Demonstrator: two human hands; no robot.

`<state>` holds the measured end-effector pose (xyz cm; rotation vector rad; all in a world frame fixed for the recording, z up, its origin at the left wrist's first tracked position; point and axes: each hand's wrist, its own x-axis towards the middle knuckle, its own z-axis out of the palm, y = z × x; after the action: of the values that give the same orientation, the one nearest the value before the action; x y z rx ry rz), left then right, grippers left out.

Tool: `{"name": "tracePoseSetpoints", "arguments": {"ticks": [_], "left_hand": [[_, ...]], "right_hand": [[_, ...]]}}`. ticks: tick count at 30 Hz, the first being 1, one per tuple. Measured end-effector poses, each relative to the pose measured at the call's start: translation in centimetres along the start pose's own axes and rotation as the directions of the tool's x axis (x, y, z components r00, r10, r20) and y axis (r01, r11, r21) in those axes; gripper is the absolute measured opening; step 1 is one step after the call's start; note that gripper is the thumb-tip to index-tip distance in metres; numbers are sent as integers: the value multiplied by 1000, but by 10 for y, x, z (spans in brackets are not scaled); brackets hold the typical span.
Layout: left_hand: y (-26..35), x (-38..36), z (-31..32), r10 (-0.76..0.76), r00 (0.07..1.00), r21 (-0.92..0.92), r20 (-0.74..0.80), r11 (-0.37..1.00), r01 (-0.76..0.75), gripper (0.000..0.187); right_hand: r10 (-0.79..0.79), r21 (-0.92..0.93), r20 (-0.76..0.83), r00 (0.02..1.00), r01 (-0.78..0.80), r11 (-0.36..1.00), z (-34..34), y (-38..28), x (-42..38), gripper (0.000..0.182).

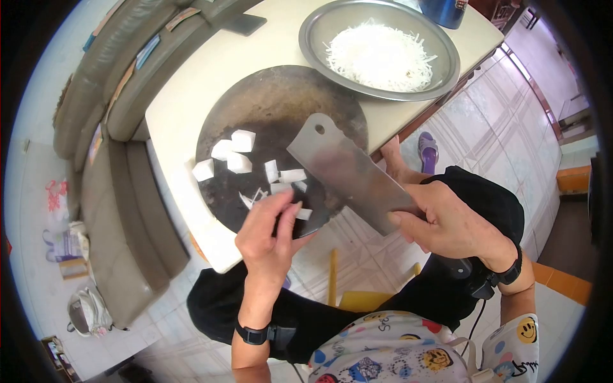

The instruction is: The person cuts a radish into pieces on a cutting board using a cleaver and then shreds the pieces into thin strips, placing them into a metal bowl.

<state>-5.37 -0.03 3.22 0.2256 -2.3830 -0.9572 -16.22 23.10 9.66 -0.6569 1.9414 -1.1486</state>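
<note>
My right hand (440, 220) grips a wide cleaver (351, 169) near its handle end. The blade slants up and left over the right part of a round dark chopping board (281, 96), its hole at the far corner. At the board's near edge my left hand (268, 233) is closed, thumb and fingertips drawn together among small cut white vegetable pieces (293, 175). What lies between those fingertips is hidden. Thicker white chunks (239, 163) sit farther left on the board, and a few thin white shreds (254, 198) lie just beyond my left fingers.
A metal bowl (310, 48) of white shreds (380, 54) stands behind the board on the cream table (172, 108). A blue container (445, 11) is beside it; a dark flat object (246, 24) lies at the back left. A grey sofa (131, 236) is on the left.
</note>
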Motion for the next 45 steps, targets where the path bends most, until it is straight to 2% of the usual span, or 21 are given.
{"name": "tracePoseSetpoints", "arguments": {"ticks": [1, 2, 3, 4, 6, 7, 8, 9, 11, 12, 15, 18, 24, 28, 30, 34, 36, 40, 43, 45], "left_hand": [[-2, -2, 2, 25, 999, 4, 46, 1000, -25, 24], [-5, -5, 4, 49, 995, 7, 92, 999, -50, 24], [-12, -7, 8, 206, 976, 69, 77, 975, -211, 23], [-12, -7, 8, 204, 976, 68, 77, 975, -210, 23], [-10, -7, 6, 337, 942, 245, 1, 913, -327, 21], [-10, -10, 3, 335, 942, 247, -35, 916, -317, 22], [-9, -15, 1, 333, 942, 247, -33, 916, -315, 22], [-7, -20, -1, 371, 928, 211, 11, 907, -365, 24], [-1, -31, -1, 433, 895, 183, 106, 876, -446, 23], [-2, -34, 2, 431, 896, 178, 109, 878, -444, 23], [-7, -43, 3, 375, 906, 257, 195, 872, -417, 18], [-12, -47, -3, 317, 908, 226, 275, 896, -381, 21], [-21, -48, -1, 383, 884, 226, 267, 867, -444, 25], [-22, -51, 1, 364, 896, 230, 255, 877, -422, 26], [-22, -51, 1, 362, 899, 218, 247, 883, -416, 26], [-21, -52, 2, 356, 902, 210, 244, 889, -407, 27], [-20, -52, 2, 352, 906, 207, 234, 893, -400, 25], [-19, -53, 0, 374, 896, 217, 241, 878, -426, 23], [-18, -54, 1, 373, 896, 246, 241, 870, -428, 21], [-19, -54, 1, 355, 901, 222, 250, 884, -411, 33]], "right_hand": [[1, -1, 3, 1000, -1, 1000, 0, 1, 0, 20], [-39, -77, 7, 999, 39, 996, 0, 3, -1, 20], [-78, -153, 13, 997, 80, 985, -1, 5, -2, 19], [-77, -153, 14, 997, 78, 985, -1, 5, -3, 19], [-160, -380, 63, 985, 172, 909, -3, 2, -8, 18], [-158, -379, 66, 985, 171, 909, -4, 0, -11, 18], [-165, -476, 114, 980, 199, 857, -3, -2, -14, 15], [-165, -564, 162, 973, 228, 793, -3, -3, -17, 13], [-190, -587, 200, 961, 273, 762, -3, -3, -21, 14], [-216, -608, 242, 946, 321, 727, -2, -3, -22, 17], [-216, -678, 249, 944, 330, 657, 6, -6, -26, 21], [-224, -698, 293, 929, 368, 614, 13, -8, -26, 24], [-219, -703, 383, 897, 437, 561, 19, -13, -25, 36], [-240, -736, 386, 891, 454, 502, 24, -12, -23, 38], [-233, -807, 374, 898, 438, 395, 29, -13, -25, 38], [-236, -804, 393, 888, 457, 380, 29, -13, -24, 34], [-217, -841, 433, 875, 479, 251, 32, -15, -23, 31], [-238, -831, 461, 855, 510, 224, 37, -23, -13, 29], [-264, -869, 372, 890, 434, 240, 45, -21, -9, 27], [-285, -857, 356, 890, 433, 280, 47, -20, -7, 26]]}}
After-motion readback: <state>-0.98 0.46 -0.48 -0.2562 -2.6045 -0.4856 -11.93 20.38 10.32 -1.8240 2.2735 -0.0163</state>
